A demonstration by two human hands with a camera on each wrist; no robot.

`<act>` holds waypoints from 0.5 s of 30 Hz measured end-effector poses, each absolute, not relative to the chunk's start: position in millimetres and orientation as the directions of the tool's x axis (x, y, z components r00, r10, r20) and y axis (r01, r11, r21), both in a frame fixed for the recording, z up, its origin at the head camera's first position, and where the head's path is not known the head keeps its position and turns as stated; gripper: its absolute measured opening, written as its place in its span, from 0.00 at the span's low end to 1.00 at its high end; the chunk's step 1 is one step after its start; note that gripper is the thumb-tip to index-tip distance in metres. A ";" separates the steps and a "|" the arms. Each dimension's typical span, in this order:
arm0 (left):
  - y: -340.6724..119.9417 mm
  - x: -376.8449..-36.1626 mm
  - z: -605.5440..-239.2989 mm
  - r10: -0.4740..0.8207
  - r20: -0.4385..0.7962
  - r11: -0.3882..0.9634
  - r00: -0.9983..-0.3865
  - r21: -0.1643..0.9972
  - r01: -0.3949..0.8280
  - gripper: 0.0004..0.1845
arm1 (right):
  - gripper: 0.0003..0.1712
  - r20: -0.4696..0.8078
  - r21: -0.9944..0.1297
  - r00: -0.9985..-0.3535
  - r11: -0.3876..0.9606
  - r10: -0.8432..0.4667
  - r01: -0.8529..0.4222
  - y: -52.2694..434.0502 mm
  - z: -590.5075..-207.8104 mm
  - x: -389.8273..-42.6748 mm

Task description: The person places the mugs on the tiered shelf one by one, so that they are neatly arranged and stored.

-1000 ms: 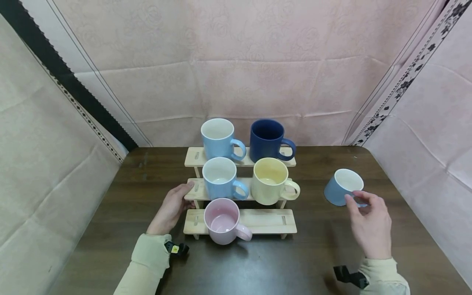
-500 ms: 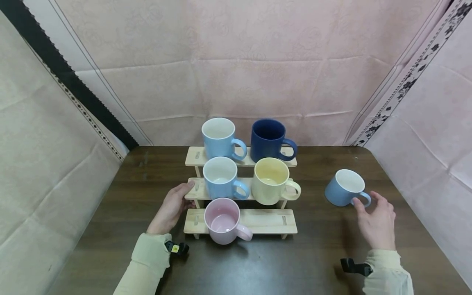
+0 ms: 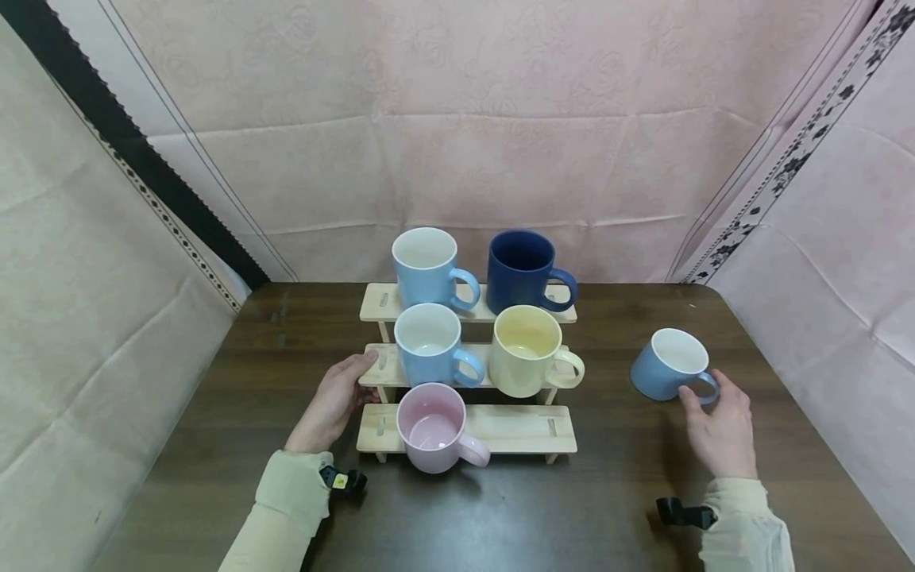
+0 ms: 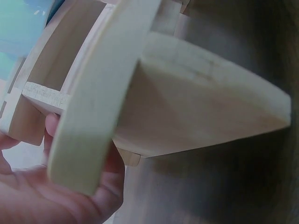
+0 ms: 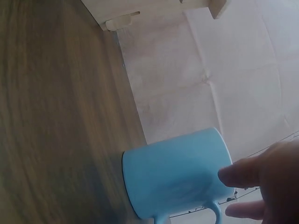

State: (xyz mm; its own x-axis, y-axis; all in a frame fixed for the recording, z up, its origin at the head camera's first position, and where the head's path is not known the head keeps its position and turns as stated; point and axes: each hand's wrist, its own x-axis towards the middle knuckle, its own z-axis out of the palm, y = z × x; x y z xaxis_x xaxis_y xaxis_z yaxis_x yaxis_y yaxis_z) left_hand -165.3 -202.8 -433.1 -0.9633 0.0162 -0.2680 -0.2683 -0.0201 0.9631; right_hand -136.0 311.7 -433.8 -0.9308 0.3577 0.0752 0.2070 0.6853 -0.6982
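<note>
1. Right hand (image 3: 722, 433) at the loose light-blue mug (image 3: 668, 365): index finger and thumb stretched out on either side of the mug's handle (image 3: 704, 387), touching or just short of it. No closed grip; fingers look extended, not wrapped. The right wrist view shows fingertips (image 5: 233, 176) level with the mug's rim side, with a sliver of gap possible.
2. Left hand (image 3: 334, 401) rests against the left end of the three-step wooden rack (image 3: 515, 425) at its middle step. The left wrist view shows fingers (image 4: 100, 186) cupped under and round the edge of the board, a light steadying hold.
3. The loose mug stands upright on the dark wooden table (image 3: 608, 508), well to the right of the rack, opening up, handle pointing toward the near right, straight at the right hand.
4. Key relation: the handle faces the right hand, which sits just near-right of the mug. The left hand is well apart, across the rack.
5. Rack contents: pink mug (image 3: 436, 429) on the left of the bottom step, with bare board to its right. Middle step holds a light-blue mug (image 3: 432, 345) and a cream mug (image 3: 529, 351). Top step holds a light-blue mug (image 3: 427, 266) and a navy mug (image 3: 525, 272). All handles point right.
</note>
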 end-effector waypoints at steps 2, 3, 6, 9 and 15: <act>-203.0 -165.6 -434.1 0.016 -0.270 -0.016 -0.963 0.963 -0.270 0.28 | 0.39 0.077 -0.695 -0.932 0.689 0.354 0.205 312.5 -434.8 -137.0; -203.2 -165.7 -434.3 0.019 -0.269 -0.013 -0.963 0.963 -0.269 0.29 | 0.39 0.075 -0.693 -0.934 0.692 0.349 0.203 313.1 -435.1 -137.7; -203.5 -165.7 -434.4 0.022 -0.266 -0.011 -0.964 0.964 -0.266 0.30 | 0.40 0.064 -0.689 -0.939 0.696 0.337 0.203 313.5 -435.8 -139.1; -203.6 -165.5 -433.8 0.025 -0.259 -0.011 -0.966 0.966 -0.259 0.30 | 0.41 0.058 -0.680 -0.943 0.704 0.329 0.204 312.7 -435.5 -139.5; -203.3 -164.9 -432.7 0.026 -0.260 -0.009 -0.965 0.966 -0.260 0.30 | 0.44 0.030 -0.677 -0.933 0.694 0.359 0.245 309.8 -433.6 -137.5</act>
